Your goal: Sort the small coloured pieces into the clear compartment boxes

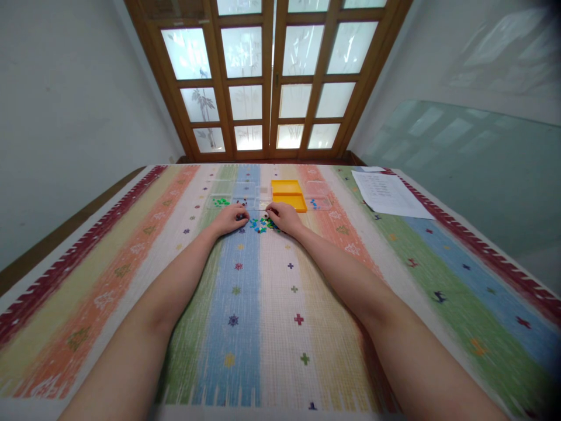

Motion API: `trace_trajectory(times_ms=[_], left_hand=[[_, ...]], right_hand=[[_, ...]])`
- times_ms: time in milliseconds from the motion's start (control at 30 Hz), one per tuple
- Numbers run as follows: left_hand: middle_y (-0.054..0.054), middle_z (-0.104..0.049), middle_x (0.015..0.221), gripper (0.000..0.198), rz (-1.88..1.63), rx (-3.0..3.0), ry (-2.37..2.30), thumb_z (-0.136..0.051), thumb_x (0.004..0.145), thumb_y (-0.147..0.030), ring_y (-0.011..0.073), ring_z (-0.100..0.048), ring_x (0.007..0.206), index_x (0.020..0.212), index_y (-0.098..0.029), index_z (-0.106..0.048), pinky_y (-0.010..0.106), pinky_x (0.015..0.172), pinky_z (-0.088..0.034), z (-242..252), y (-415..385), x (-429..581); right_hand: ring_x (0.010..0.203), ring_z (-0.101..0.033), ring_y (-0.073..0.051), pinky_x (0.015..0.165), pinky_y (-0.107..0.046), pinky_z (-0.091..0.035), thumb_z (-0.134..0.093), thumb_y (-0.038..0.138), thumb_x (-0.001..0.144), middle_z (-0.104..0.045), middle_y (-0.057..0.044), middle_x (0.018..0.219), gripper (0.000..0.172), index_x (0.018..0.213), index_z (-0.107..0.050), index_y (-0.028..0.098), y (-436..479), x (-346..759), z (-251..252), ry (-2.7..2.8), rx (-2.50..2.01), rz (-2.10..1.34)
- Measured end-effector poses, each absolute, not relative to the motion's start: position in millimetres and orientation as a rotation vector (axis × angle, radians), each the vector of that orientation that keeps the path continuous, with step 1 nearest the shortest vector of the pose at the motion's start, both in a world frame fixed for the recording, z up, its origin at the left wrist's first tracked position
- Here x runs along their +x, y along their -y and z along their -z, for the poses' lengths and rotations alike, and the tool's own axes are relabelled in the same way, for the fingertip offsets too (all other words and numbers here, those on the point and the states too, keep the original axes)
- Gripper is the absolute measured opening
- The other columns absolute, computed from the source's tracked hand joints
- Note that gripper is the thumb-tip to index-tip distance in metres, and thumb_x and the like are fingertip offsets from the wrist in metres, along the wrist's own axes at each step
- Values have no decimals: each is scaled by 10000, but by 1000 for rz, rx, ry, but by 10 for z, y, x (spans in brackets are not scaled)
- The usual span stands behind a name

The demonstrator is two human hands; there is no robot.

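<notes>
A loose pile of small blue, green and yellow pieces [262, 225] lies on the striped tablecloth between my hands. My left hand [228, 220] rests just left of the pile, its fingers curled in with the tips close together; what they hold, if anything, is too small to tell. At the pile's right side is my right hand [286, 218], fingers bent and pinched over the pieces, hiding part of them. Whatever sits in its fingertips cannot be made out. Beyond my left hand, a clear plastic box [212, 202] contains green pieces [221, 202] and a few dark ones [242, 202].
A yellow open case [287, 186] stands behind my right hand. Right of it, a clear box [325, 200] holds blue pieces [314, 204]. Printed paper sheets [390, 193] lie at the far right of the table. Wooden glass-paned doors [272, 111] stand behind the table.
</notes>
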State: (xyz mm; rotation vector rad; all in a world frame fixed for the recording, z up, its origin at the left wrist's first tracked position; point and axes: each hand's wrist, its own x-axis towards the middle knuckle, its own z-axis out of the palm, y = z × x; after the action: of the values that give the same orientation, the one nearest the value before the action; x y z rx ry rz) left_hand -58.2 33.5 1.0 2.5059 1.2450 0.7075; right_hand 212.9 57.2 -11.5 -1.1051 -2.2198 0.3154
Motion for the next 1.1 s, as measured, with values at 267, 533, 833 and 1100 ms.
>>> trace_trajectory(times_ms=[267, 533, 833, 1100], left_hand=[[46, -672, 950, 135, -681, 2506, -1277, -640, 878, -272, 210, -629, 903, 908, -207, -754, 343, 874, -494, -36, -315, -546], [47, -660, 911, 142, -714, 2510, -1313, -614, 894, -286, 205, -608, 858, 878, -208, -732, 331, 818, -476, 21, -332, -523], [63, -711, 900, 172, -1070, 2257, -1883, -582, 919, -275, 232, -624, 845, 961, -202, -732, 347, 816, -455, 7, -424, -718], [49, -711, 871, 186, -1179, 1835, -2274, -575, 899, -284, 244, -628, 877, 963, -225, -738, 333, 788, -438, 20, -468, -949]], right_hand=[[925, -677, -221, 826, -299, -444, -596, 266, 997, -775, -62, 990, 172, 1020, -758, 214, -558, 2126, 92, 2216, -1115, -336], [924, -674, -222, 827, -305, -447, -590, 269, 997, -774, -64, 991, 177, 1022, -757, 213, -547, 2132, 81, 2215, -1121, -340], [912, -645, -223, 823, -308, -436, -574, 262, 1008, -751, -73, 978, 190, 1043, -752, 205, -525, 2114, 71, 2269, -1071, -304], [1118, -581, -267, 997, -399, -418, -596, 308, 1028, -726, -113, 1144, 239, 1183, -753, 214, -353, 1966, -37, 2604, -735, -164]])
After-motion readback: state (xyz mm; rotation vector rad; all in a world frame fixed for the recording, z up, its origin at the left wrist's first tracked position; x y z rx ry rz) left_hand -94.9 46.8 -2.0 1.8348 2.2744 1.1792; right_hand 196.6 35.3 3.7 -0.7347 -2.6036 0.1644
